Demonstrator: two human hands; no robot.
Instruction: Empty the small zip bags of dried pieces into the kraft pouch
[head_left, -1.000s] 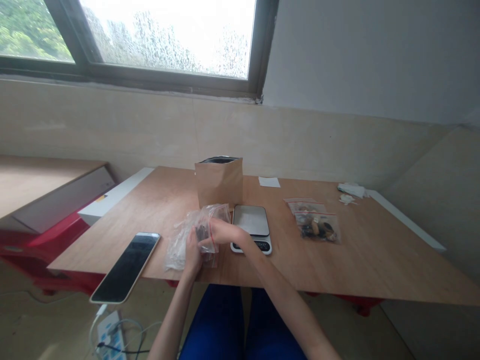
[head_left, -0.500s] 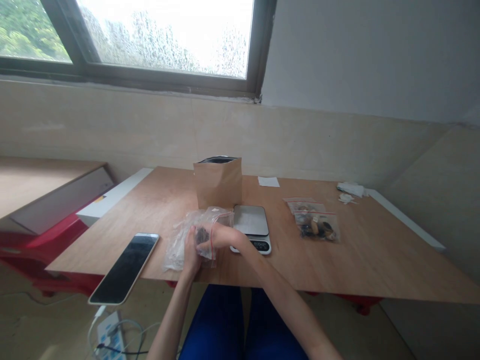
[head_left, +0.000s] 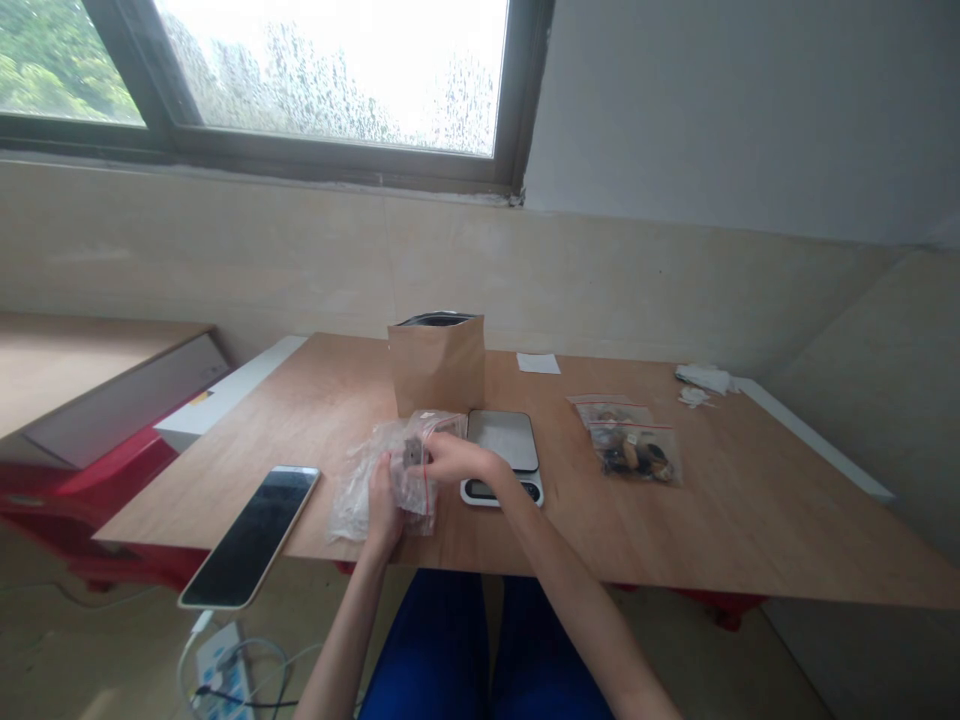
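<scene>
My left hand [head_left: 384,508] grips a clear zip bag [head_left: 412,492] with a red seal line, near the table's front edge. At the bag's mouth, the fingers of my right hand [head_left: 459,460] close on a small grey lump [head_left: 412,452]; its exact kind is too small to make out. More crumpled clear bags [head_left: 349,500] lie under and beside my left hand. Just right of the bag sits a digital kitchen scale [head_left: 504,442] with a bare metal plate. A brown paper pouch [head_left: 437,365] stands upright behind, its top open.
Zip bags [head_left: 637,455] holding dark and tan pieces lie to the right. A smartphone [head_left: 251,540] on a cable overhangs the front left edge. Farther back are a white paper [head_left: 538,363] and crumpled white items [head_left: 705,378]. A red stool [head_left: 142,470] stands at left.
My right hand has risen slightly and shifted right, and the grey lump has come up with it towards the bag's mouth. My left hand stays on the bag.
</scene>
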